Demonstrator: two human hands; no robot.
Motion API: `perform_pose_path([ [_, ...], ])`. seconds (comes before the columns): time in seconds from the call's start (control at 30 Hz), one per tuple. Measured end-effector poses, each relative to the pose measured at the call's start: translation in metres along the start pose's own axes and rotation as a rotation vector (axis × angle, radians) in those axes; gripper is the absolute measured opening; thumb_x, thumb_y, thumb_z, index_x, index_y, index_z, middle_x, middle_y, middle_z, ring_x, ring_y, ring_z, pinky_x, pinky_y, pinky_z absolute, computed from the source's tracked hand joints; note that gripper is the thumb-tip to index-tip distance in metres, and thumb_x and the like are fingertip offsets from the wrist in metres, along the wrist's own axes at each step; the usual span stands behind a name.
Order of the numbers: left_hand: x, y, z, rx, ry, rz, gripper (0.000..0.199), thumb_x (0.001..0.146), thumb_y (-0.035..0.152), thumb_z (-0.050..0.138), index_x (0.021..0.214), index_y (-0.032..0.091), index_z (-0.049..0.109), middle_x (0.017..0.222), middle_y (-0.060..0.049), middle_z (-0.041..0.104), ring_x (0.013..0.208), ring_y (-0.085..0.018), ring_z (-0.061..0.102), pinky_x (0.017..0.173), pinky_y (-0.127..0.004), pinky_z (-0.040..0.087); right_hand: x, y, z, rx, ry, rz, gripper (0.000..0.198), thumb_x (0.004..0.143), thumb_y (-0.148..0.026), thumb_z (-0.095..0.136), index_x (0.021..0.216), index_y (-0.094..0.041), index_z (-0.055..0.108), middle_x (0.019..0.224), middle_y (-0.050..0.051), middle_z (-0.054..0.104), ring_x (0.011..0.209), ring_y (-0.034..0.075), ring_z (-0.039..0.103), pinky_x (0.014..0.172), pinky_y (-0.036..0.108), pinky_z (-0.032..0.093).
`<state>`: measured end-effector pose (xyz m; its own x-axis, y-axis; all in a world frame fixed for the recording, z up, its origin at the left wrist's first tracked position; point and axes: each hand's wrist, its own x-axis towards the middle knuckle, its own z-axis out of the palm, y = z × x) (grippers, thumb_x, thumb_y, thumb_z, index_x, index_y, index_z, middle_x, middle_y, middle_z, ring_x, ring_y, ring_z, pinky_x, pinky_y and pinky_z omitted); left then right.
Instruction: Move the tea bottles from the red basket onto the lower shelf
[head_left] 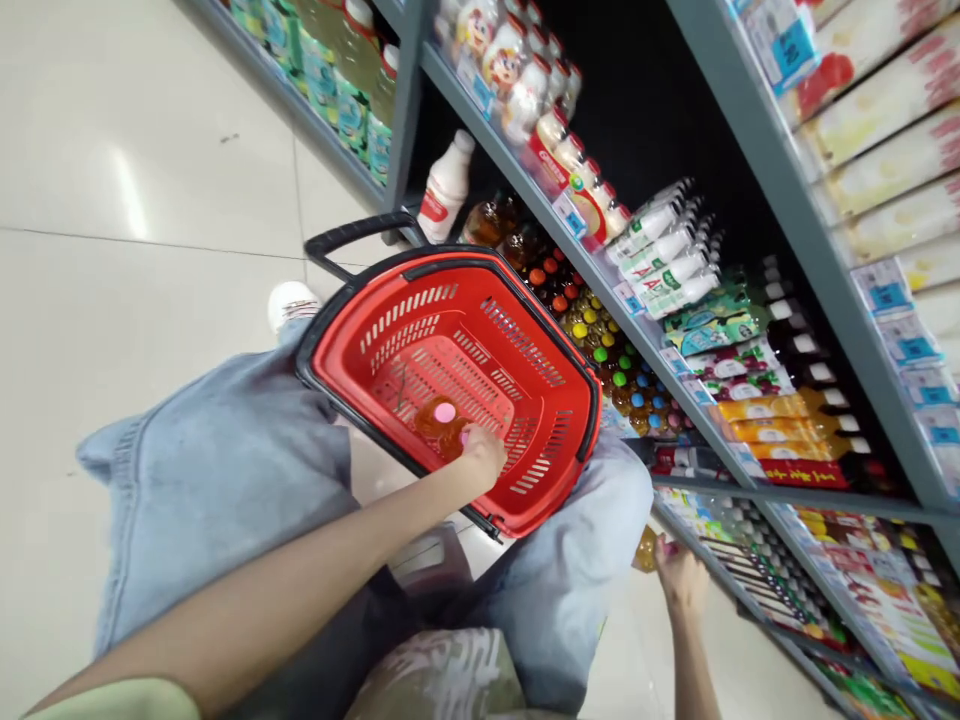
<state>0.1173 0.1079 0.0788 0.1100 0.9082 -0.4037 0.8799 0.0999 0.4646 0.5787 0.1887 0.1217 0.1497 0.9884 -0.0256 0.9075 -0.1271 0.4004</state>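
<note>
Okay, had left hand [486,460] pinching first bottle [451,440] inside red basket [469,292], just beside second bottle [426,419]; gripped third bottle [644,551] in right hand [683,578], outside basket, right of left hand, long axis roughly toward it.

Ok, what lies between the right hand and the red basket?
In the head view, between the right hand and the red basket are the bottle in its grip and, nearer the basket, the person's denim-covered right knee.

Bright floor [187,320], glare streak [129,195]; shelf recess [637,100] black; cartons [892,145] blurred.
</note>
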Motion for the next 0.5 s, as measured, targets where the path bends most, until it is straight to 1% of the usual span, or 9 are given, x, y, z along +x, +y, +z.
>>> perform_pose_path([
  [0.07, -0.009, 0.005, -0.004, 0.081, -0.063, 0.04, 0.039, 0.086, -0.003, 0.056, 0.118, 0.004, 0.077, 0.119, -0.028, 0.073, 0.118, -0.043, 0.067, 0.098, -0.055, 0.051, -0.029, 0.009, 0.038, 0.015, -0.104, 0.004, 0.05, 0.105, -0.046, 0.039, 0.082, -0.016, 0.072, 0.079, 0.018, 0.071, 0.086, 0.039, 0.075, 0.079, 0.042, 0.055],
  [0.13, -0.02, 0.01, -0.008, 0.144, -0.107, 0.088, 0.046, 0.09, -0.004, 0.048, 0.128, 0.001, 0.073, 0.125, -0.03, 0.07, 0.125, -0.044, 0.064, 0.101, -0.055, 0.049, -0.059, 0.018, 0.071, 0.016, -0.182, -0.021, 0.05, 0.107, -0.044, 0.035, 0.079, -0.019, 0.068, 0.08, 0.017, 0.072, 0.085, 0.038, 0.075, 0.078, 0.043, 0.055],
  [0.23, -0.034, 0.014, -0.01, 0.202, -0.159, 0.164, 0.053, 0.092, -0.003, 0.044, 0.139, 0.002, 0.068, 0.135, -0.029, 0.066, 0.129, -0.043, 0.061, 0.106, -0.053, 0.047, -0.1, 0.029, 0.108, 0.06, -0.269, -0.06, 0.05, 0.108, -0.043, 0.03, 0.075, -0.025, 0.063, 0.08, 0.014, 0.073, 0.082, 0.036, 0.075, 0.075, 0.043, 0.056],
  [0.3, -0.04, 0.013, -0.007, 0.225, -0.167, 0.194, 0.056, 0.091, -0.003, 0.045, 0.142, 0.005, 0.066, 0.14, -0.028, 0.063, 0.132, -0.043, 0.06, 0.107, -0.052, 0.047, -0.12, 0.034, 0.125, 0.101, -0.312, -0.058, 0.05, 0.109, -0.041, 0.027, 0.072, -0.027, 0.058, 0.079, 0.013, 0.073, 0.081, 0.035, 0.076, 0.074, 0.043, 0.057],
  [0.37, -0.041, 0.012, -0.004, 0.267, -0.167, 0.205, 0.059, 0.09, -0.003, 0.045, 0.144, 0.008, 0.067, 0.141, -0.026, 0.064, 0.132, -0.042, 0.061, 0.11, -0.053, 0.046, -0.131, 0.037, 0.137, 0.135, -0.353, -0.037, 0.05, 0.109, -0.039, 0.026, 0.071, -0.027, 0.056, 0.079, 0.013, 0.073, 0.081, 0.034, 0.076, 0.073, 0.043, 0.057],
  [0.43, -0.04, 0.01, -0.004, 0.323, -0.172, 0.212, 0.059, 0.091, -0.001, 0.047, 0.147, 0.01, 0.065, 0.138, -0.025, 0.066, 0.13, -0.041, 0.062, 0.11, -0.054, 0.047, -0.132, 0.037, 0.145, 0.155, -0.397, 0.0, 0.046, 0.108, -0.038, 0.031, 0.071, -0.026, 0.055, 0.08, 0.013, 0.073, 0.082, 0.034, 0.076, 0.074, 0.043, 0.057],
  [0.5, -0.036, 0.01, -0.007, 0.372, -0.202, 0.219, 0.059, 0.093, 0.001, 0.049, 0.15, 0.009, 0.061, 0.136, -0.025, 0.067, 0.13, -0.042, 0.063, 0.109, -0.054, 0.049, -0.124, 0.034, 0.149, 0.174, -0.41, 0.031, 0.044, 0.108, -0.037, 0.034, 0.071, -0.026, 0.054, 0.081, 0.013, 0.073, 0.083, 0.034, 0.076, 0.076, 0.042, 0.056],
])
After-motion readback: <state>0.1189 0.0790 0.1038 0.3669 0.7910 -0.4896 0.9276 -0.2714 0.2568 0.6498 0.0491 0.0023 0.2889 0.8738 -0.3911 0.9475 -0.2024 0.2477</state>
